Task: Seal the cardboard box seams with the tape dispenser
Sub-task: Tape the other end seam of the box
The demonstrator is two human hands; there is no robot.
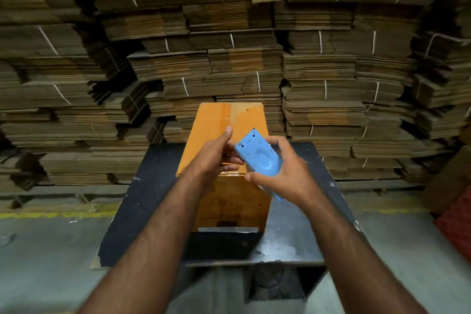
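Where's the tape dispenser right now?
In the head view, the blue tape dispenser is just right of centre, gripped in the right hand above the near end of the box on the black table, with the left hand beside it.

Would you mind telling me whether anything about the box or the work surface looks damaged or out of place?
The black tabletop is scuffed, with paint worn off in pale patches near its right edge. The cardboard box sits squarely, with tape already along its top seam. The right hand holds the blue tape dispenser; the left hand is beside it.
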